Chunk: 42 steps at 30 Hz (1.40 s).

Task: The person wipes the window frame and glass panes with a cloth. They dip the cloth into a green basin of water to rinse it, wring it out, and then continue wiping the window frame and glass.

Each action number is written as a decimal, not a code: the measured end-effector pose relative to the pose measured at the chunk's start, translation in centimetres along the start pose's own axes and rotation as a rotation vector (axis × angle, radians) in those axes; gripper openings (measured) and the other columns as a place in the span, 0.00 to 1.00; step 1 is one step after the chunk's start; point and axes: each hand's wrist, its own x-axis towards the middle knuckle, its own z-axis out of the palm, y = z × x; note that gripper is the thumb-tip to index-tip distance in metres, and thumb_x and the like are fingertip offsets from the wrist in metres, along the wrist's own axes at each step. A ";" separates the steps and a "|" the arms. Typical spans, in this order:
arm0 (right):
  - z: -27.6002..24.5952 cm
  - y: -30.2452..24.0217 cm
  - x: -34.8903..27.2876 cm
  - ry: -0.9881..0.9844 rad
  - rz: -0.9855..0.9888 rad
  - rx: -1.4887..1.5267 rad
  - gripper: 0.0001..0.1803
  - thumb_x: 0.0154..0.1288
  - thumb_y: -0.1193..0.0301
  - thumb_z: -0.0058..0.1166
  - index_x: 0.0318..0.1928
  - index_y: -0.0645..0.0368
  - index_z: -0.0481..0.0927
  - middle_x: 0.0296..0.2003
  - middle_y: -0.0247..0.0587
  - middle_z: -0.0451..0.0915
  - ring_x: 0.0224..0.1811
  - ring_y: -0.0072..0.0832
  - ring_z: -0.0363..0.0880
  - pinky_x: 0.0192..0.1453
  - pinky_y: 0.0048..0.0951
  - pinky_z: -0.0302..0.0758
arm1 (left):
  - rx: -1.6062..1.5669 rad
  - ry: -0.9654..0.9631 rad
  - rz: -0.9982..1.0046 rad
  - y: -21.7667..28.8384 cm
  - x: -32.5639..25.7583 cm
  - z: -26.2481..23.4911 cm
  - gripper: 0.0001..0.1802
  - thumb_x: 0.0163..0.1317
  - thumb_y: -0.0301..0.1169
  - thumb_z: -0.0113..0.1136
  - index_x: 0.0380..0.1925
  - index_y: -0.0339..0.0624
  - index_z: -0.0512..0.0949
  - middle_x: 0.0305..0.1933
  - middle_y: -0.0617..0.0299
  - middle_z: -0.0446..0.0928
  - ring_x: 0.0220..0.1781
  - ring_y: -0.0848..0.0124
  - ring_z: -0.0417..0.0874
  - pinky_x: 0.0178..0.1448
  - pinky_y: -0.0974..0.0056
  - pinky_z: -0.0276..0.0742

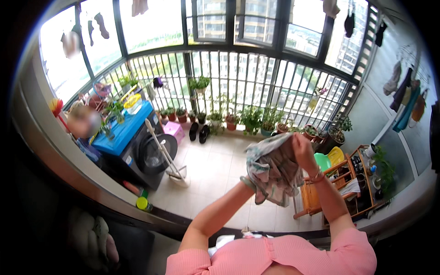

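A crumpled, thin garment point(273, 169), pale with grey-green and pinkish patterning, hangs in the air in front of me. My right hand point(303, 152) is closed on its upper right edge, with a bracelet on the wrist. From the lower left my left forearm point(220, 208) reaches up to the cloth, a pale green bangle point(248, 182) at its wrist. The left hand itself is covered by the folds, so its fingers do not show. Below the cloth lies the light tiled floor point(213, 176).
A dark front-loading washing machine point(137, 158) under a blue cover point(123, 133) stands left, its round door open. A white long-handled mop point(163, 153) leans beside it. Potted plants point(251, 120) line the railing. A wooden chair point(311, 204) and shelf stand right; socks hang overhead.
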 end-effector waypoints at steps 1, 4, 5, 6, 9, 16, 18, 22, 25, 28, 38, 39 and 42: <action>0.8 2.3 1.9 0.042 0.004 0.120 0.13 0.77 0.68 0.43 0.39 0.62 0.77 0.28 0.41 0.77 0.31 0.32 0.77 0.37 0.32 0.72 | 0.197 -0.006 0.077 1.0 1.0 -1.1 0.38 0.53 0.31 0.72 0.65 0.36 0.70 0.65 0.57 0.73 0.64 0.65 0.75 0.71 0.58 0.71; 2.0 2.6 6.4 -0.256 0.494 1.026 0.16 0.79 0.63 0.44 0.43 0.62 0.80 0.35 0.30 0.80 0.36 0.17 0.77 0.40 0.22 0.76 | 0.671 0.008 0.282 3.6 3.5 -5.0 0.37 0.53 0.40 0.72 0.63 0.38 0.73 0.67 0.57 0.71 0.65 0.64 0.74 0.72 0.56 0.72; 2.4 2.0 7.9 -0.306 0.591 1.095 0.16 0.79 0.63 0.44 0.45 0.62 0.81 0.37 0.31 0.82 0.37 0.17 0.78 0.42 0.21 0.77 | 0.737 -0.039 0.337 4.2 4.1 -6.0 0.34 0.58 0.44 0.68 0.62 0.38 0.74 0.68 0.57 0.71 0.65 0.64 0.74 0.72 0.55 0.72; 3.6 2.3 9.4 -0.343 0.558 1.107 0.17 0.79 0.62 0.44 0.48 0.62 0.81 0.40 0.33 0.82 0.39 0.18 0.79 0.44 0.23 0.78 | 0.137 0.333 -0.039 5.3 4.1 -5.3 0.33 0.59 0.48 0.68 0.59 0.40 0.75 0.65 0.56 0.72 0.63 0.62 0.76 0.67 0.54 0.78; 6.5 4.8 14.4 -0.476 0.535 1.291 0.19 0.79 0.62 0.46 0.56 0.62 0.79 0.47 0.37 0.83 0.48 0.20 0.81 0.51 0.26 0.81 | 0.065 0.380 -0.006 7.6 5.9 -10.5 0.31 0.67 0.48 0.62 0.64 0.45 0.71 0.63 0.56 0.74 0.61 0.60 0.79 0.62 0.52 0.83; 14.1 1.7 26.6 -0.420 0.515 1.309 0.16 0.76 0.65 0.50 0.55 0.64 0.80 0.44 0.35 0.83 0.44 0.20 0.82 0.51 0.23 0.81 | 0.284 0.368 -0.006 17.8 10.5 -25.4 0.35 0.74 0.55 0.47 0.69 0.39 0.66 0.68 0.54 0.72 0.65 0.60 0.76 0.66 0.52 0.77; 16.2 1.7 30.1 -0.424 0.584 1.281 0.16 0.76 0.65 0.51 0.52 0.63 0.81 0.41 0.33 0.83 0.40 0.19 0.79 0.46 0.23 0.78 | 0.005 0.419 -0.107 20.8 12.6 -26.5 0.40 0.73 0.61 0.43 0.70 0.39 0.64 0.68 0.52 0.71 0.67 0.60 0.75 0.66 0.54 0.77; 21.6 3.0 36.3 -0.547 -0.076 0.510 0.13 0.75 0.64 0.52 0.46 0.62 0.82 0.29 0.39 0.82 0.29 0.23 0.79 0.36 0.28 0.75 | 0.548 0.387 -0.178 27.2 17.6 -33.1 0.48 0.68 0.66 0.49 0.77 0.48 0.53 0.69 0.53 0.69 0.67 0.61 0.74 0.70 0.57 0.70; 25.8 1.3 39.7 -0.543 -0.393 0.191 0.13 0.74 0.64 0.54 0.39 0.63 0.80 0.22 0.50 0.77 0.20 0.33 0.71 0.26 0.29 0.68 | 1.053 0.326 -0.103 31.1 21.2 -36.0 0.52 0.60 0.48 0.72 0.78 0.56 0.50 0.68 0.54 0.68 0.67 0.65 0.72 0.68 0.58 0.69; 28.4 1.7 44.4 -0.454 -0.253 0.245 0.13 0.73 0.65 0.55 0.39 0.63 0.81 0.21 0.46 0.75 0.21 0.24 0.70 0.27 0.28 0.68 | 0.966 0.246 -0.098 35.2 23.9 -38.6 0.47 0.56 0.45 0.77 0.71 0.46 0.62 0.62 0.57 0.74 0.60 0.67 0.77 0.65 0.61 0.72; 36.1 10.8 59.7 -0.705 -0.191 0.373 0.29 0.57 0.60 0.73 0.55 0.60 0.79 0.39 0.35 0.84 0.44 0.20 0.79 0.50 0.28 0.77 | 0.725 0.408 0.027 49.6 36.8 -41.3 0.10 0.69 0.35 0.64 0.42 0.43 0.76 0.35 0.70 0.78 0.35 0.82 0.79 0.39 0.74 0.76; 37.6 11.5 60.7 -0.764 -0.277 0.281 0.28 0.56 0.61 0.73 0.54 0.60 0.79 0.39 0.36 0.85 0.44 0.21 0.80 0.50 0.29 0.77 | 0.795 0.413 0.050 50.5 38.0 -41.6 0.10 0.68 0.35 0.65 0.42 0.43 0.76 0.35 0.71 0.77 0.35 0.82 0.78 0.39 0.74 0.76; 41.0 16.6 64.9 -0.932 -0.217 0.252 0.27 0.57 0.63 0.73 0.55 0.58 0.80 0.38 0.34 0.85 0.41 0.19 0.78 0.48 0.29 0.77 | 0.897 0.434 0.065 53.6 42.3 -42.4 0.16 0.64 0.39 0.69 0.42 0.42 0.76 0.36 0.66 0.77 0.36 0.80 0.77 0.39 0.71 0.75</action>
